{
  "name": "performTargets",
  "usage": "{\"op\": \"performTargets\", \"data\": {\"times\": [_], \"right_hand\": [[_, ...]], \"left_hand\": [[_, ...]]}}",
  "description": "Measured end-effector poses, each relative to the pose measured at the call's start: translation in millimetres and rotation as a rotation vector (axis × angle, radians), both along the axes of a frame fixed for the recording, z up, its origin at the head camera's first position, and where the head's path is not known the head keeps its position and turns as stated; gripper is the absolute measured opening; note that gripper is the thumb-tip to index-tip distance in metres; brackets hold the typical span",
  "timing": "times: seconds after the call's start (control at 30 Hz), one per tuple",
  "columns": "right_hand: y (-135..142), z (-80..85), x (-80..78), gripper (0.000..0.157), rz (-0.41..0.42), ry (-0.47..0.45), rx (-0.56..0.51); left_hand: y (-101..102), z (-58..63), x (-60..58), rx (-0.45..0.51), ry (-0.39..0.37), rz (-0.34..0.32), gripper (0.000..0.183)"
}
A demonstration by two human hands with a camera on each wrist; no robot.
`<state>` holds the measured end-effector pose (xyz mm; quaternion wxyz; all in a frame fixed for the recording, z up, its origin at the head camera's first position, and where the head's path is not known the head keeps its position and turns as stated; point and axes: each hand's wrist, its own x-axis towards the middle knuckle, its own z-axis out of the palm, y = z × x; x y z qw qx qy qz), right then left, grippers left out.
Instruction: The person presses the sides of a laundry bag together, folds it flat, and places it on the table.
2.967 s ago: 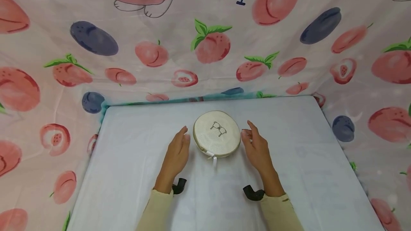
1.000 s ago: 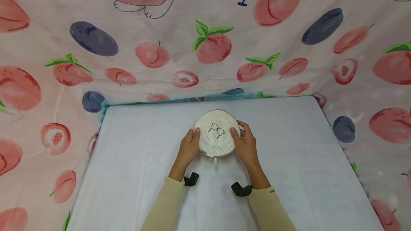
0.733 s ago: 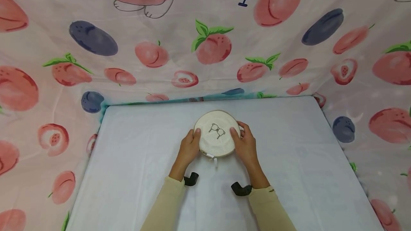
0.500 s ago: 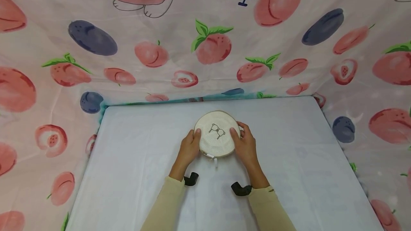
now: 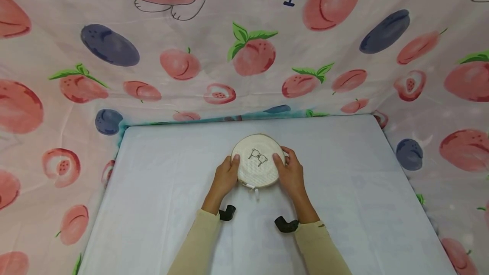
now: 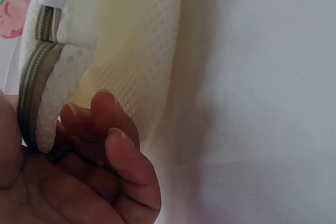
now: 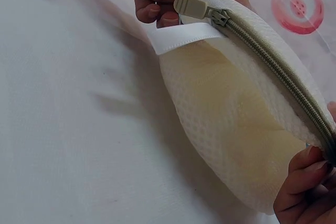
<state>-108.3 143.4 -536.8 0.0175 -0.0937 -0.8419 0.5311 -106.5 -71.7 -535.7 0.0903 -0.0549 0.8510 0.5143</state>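
Note:
A round cream mesh laundry bag (image 5: 257,169) with a small line drawing on its top is held between my two hands near the table's middle. My left hand (image 5: 224,177) grips its left edge, thumb on top and fingers curled beneath, as the left wrist view shows. My right hand (image 5: 291,175) grips the right edge the same way. A green-brown zipper (image 7: 278,66) runs along the bag's rim, its teeth meshed where visible. The zipper pull (image 7: 190,7) and a white ribbon tab (image 7: 184,38) sit near the left hand. The bag's contents cannot be made out.
White cloth covers the table (image 5: 363,190). A fruit-printed curtain (image 5: 214,63) stands behind it and along both sides. Black curved pieces, one on the left wrist (image 5: 228,213) and one on the right wrist (image 5: 285,224), jut inward over the table.
Three seconds ago both hands were apart from the bag, one on each side. They have moved inward and now hold its edges. Since half a second ago the bag has shifted slightly toward me.

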Motion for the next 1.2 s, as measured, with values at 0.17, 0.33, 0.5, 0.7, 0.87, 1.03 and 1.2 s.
{"op": "performTargets", "data": {"times": [0.17,0.33,0.5,0.7,0.87,1.03,1.2], "right_hand": [[-1,-2.1,0.2,0.056,0.001,-0.018,0.009],[-1,-3.0,-0.3,0.056,0.001,-0.048,0.006],[-1,-1.3,-0.8,0.061,0.002,-0.093,0.023],[-1,1.1,0.1,0.062,-0.007,-0.06,0.068],[1,2.8,2.3,0.058,-0.001,0.052,0.124],[1,4.8,3.1,0.065,0.1,0.191,0.31],[-2,2.2,2.3,0.07,0.253,0.274,0.543]], "left_hand": [[-2,-4.2,-0.8,-0.026,-0.002,-0.015,0.054],[-5,-4.3,-0.9,-0.039,-0.025,-0.036,0.055],[-8,0.1,-0.8,-0.051,-0.035,-0.034,0.054],[-11,6.6,1.7,-0.107,0.029,-0.009,0.052],[-7,10.3,3.8,-0.224,0.147,0.002,0.059],[-1,10.4,6.6,-0.412,0.33,-0.12,0.063],[8,7.4,9.8,-0.562,0.435,-0.261,0.06]]}}
